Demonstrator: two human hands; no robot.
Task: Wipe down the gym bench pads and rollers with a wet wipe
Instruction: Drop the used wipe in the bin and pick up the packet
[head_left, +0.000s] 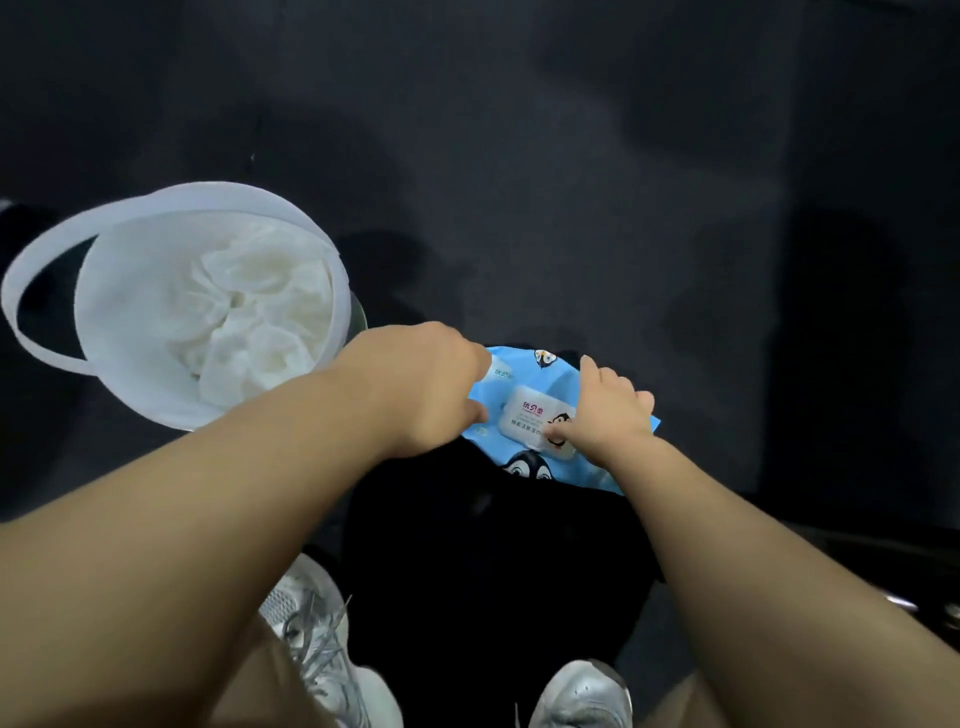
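A blue wet-wipe pack with penguin pictures and a shut white flip lid lies on a black bench pad below me. My left hand grips the pack's left end, fingers curled over its edge. My right hand rests on the pack's right side, thumb pressing at the lid's right end, fingers spread. No loose wipe is in either hand.
A white bucket with a loop handle stands at the left on the dark floor, filled with crumpled white wipes. My two grey sneakers show at the bottom beside the pad.
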